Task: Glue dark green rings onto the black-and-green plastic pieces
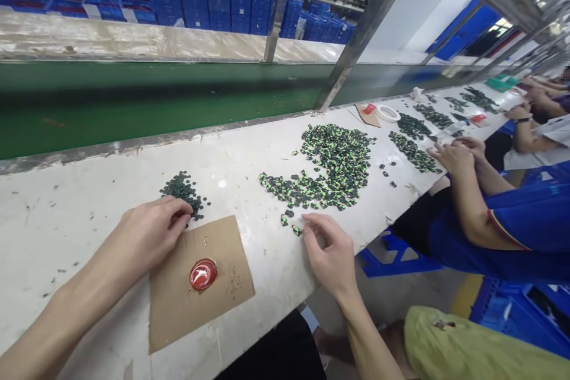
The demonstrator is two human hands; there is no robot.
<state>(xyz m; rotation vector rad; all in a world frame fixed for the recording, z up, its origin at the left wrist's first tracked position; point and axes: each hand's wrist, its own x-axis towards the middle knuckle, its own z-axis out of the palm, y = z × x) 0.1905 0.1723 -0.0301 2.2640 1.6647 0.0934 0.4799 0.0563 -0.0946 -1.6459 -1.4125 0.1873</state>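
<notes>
My left hand (154, 228) rests at the near edge of a small pile of dark round discs (180, 187). Its thumb and fingers are drawn together in a pinch, and whatever is between the tips is hidden. My right hand (332, 249) is beside a few loose dark pieces with green marks (297, 230), thumb and forefinger slightly apart. Beyond it spreads a large heap of such dark-and-green pieces (338, 157). Between my hands lies a brown cardboard sheet (178, 314) bearing a glossy red blob (203, 274).
Along the white table (249, 344) to the right are more dark piles (414, 151), a roll of white tape (387, 113) and another cardboard piece with a red item (369, 108). A co-worker's hands (458, 157) work there. A green belt (178, 101) and metal posts border the far side.
</notes>
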